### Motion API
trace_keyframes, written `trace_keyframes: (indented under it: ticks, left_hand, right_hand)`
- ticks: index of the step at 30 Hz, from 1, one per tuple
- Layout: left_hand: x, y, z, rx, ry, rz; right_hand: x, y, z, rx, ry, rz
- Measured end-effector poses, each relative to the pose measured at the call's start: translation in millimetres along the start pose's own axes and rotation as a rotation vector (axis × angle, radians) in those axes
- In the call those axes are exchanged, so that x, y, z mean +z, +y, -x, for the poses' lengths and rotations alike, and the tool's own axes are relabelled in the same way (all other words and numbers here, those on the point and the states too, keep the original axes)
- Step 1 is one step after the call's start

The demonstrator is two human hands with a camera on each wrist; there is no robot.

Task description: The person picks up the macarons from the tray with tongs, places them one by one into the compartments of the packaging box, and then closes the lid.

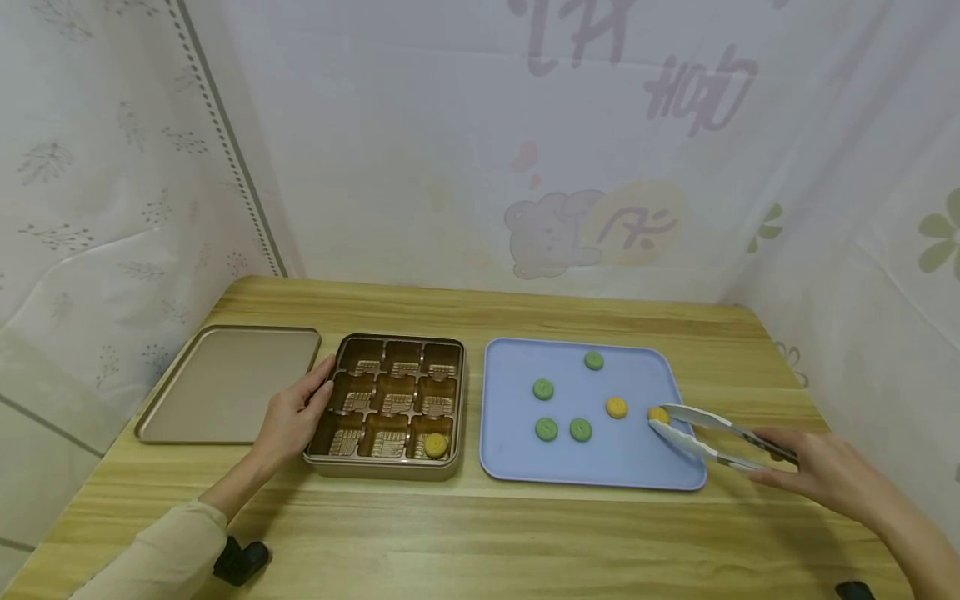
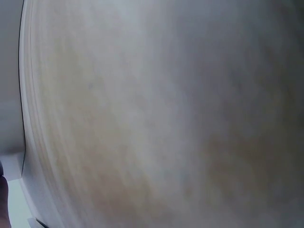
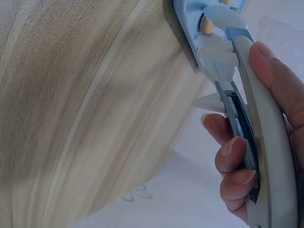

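My left hand (image 1: pixel 291 423) holds the left side of a brown box (image 1: pixel 386 471), fingers along its wall and thumb at the rim. The box has a divided insert, with one yellow round pastry (image 1: pixel 435 446) in its front right compartment. My right hand (image 1: pixel 832 471) grips tongs (image 3: pixel 268 128) with white tips, thumb on one arm and fingers curled round the other. The tips stand apart on either side of a yellow pastry (image 3: pixel 206 24) at the right of a blue tray (image 1: pixel 585 471). Another yellow pastry (image 1: pixel 617 407) lies beside it on the tray.
Several green pastries, one at the back (image 1: pixel 594 361), lie spread over the tray's left and middle. A flat gold lid (image 1: pixel 228 383) lies left of the box. Black objects, one by the left sleeve (image 1: pixel 242 561), are at the table's front. A patterned curtain (image 1: pixel 420 167) hangs behind.
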State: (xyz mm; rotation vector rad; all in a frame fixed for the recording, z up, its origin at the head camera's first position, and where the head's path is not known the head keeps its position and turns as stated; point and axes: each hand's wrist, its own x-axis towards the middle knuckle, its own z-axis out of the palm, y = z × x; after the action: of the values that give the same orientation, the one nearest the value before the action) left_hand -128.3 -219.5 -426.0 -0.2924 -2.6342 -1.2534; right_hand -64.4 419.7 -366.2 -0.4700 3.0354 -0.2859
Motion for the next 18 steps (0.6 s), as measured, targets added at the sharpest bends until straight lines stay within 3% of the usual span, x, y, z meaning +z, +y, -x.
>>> trace_keyframes:
  ticks: [18]
  left_hand:
    - [-0.1,0.7,0.1,-0.007,0.001,-0.007]
  right_hand:
    - [2.3,-2.9,0.9,-0.029,0.041,-0.035]
